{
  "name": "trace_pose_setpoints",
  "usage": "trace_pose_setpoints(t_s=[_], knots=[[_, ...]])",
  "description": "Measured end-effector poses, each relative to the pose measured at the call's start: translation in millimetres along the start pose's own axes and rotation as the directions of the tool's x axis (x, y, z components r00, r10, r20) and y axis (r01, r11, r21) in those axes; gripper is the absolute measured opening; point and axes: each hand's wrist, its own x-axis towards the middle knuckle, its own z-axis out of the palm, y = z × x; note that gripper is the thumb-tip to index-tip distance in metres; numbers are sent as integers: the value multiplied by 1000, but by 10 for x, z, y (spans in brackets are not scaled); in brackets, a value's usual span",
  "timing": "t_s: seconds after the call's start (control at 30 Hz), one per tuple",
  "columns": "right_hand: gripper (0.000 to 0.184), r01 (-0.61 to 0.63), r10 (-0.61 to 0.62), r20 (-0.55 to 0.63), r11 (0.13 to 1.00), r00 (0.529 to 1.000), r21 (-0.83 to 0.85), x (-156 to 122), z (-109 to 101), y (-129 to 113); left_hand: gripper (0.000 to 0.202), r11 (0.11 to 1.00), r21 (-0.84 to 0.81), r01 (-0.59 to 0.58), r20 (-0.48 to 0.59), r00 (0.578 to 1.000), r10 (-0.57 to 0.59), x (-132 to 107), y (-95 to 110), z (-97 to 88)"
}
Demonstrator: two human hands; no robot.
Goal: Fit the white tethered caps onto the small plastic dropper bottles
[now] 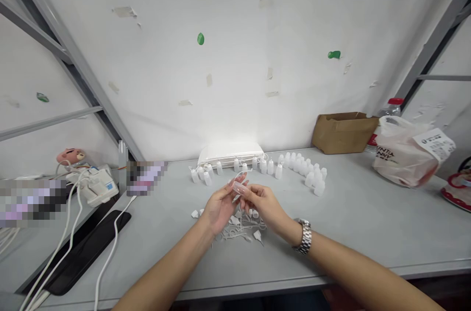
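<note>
In the middle of the head view my two hands meet over the grey table. My right hand (267,205), with a metal watch at the wrist, is closed on a small translucent squeeze bottle (240,188) that lies tilted in the fingers. My left hand (221,208) shows part of its palm, and its thumb and fingers close round the bottle's other end. A thin white strap sticks out above the fingertips. Under the hands lies a loose pile of white caps with straps (235,232). Behind them stand several capped bottles (278,171), some with thin needle tips.
Uncapped bottles (319,187) stand in a curved cluster to the right. A white flat stack (231,154) rests against the wall. Further right are a cardboard box (342,134) and a plastic bag (405,154). Cables, a black phone-like slab (90,252) and a power strip (99,188) occupy the left.
</note>
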Motion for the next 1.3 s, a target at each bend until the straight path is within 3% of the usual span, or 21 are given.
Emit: trace_pose_setpoints(t_s=[0.07,0.13,0.2,0.27,0.37,0.43,0.53,0.63,0.73,0.83,0.9,1.03,1.13,1.23,1.3], knots=[[34,-121,95,125,967,988,223,24,-33,-42,23,999,37,-26,9,1000,26,-4,19,6],[35,-171,127,177,951,976,259,47,-63,-37,21,995,84,-53,-21,998,55,0,30,4],[35,-120,104,116,984,988,135,56,-74,5,17,987,126,-96,-81,991,107,9,25,0],[30,33,-35,-25,995,999,-94,46,-65,59,15,979,149,-141,-124,979,160,13,9,2],[21,220,-294,-143,896,945,-387,9,-32,104,18,972,149,-182,-104,974,199,2,-17,21],[19,219,-296,-135,886,946,-408,-11,-13,90,20,972,146,-183,-76,978,195,-12,-24,34],[29,87,-107,-75,969,991,-233,-14,-2,24,21,982,143,-127,-25,991,131,-26,-7,33],[34,-29,28,58,999,998,23,3,-22,-37,19,985,151,-80,42,996,74,-27,35,16],[30,-176,108,230,939,967,296,20,-62,-61,18,985,162,-62,95,994,47,-26,73,9],[27,-284,156,328,874,932,394,32,-80,-60,19,981,186,-57,74,996,44,-24,87,22],[28,-244,159,260,908,952,340,40,-71,-53,19,970,228,-88,24,996,85,-19,84,35],[28,-84,89,-19,981,996,174,60,-53,-34,27,958,264,-116,7,993,118,4,68,43],[28,-80,96,-57,968,994,236,68,-77,-33,34,962,249,-114,-68,989,135,26,72,13],[30,-124,139,-23,936,990,329,57,-104,-54,32,908,349,-231,-229,919,321,32,87,-23],[32,-157,163,14,919,987,361,41,-108,-73,32,843,439,-311,-256,856,449,23,97,-30]])
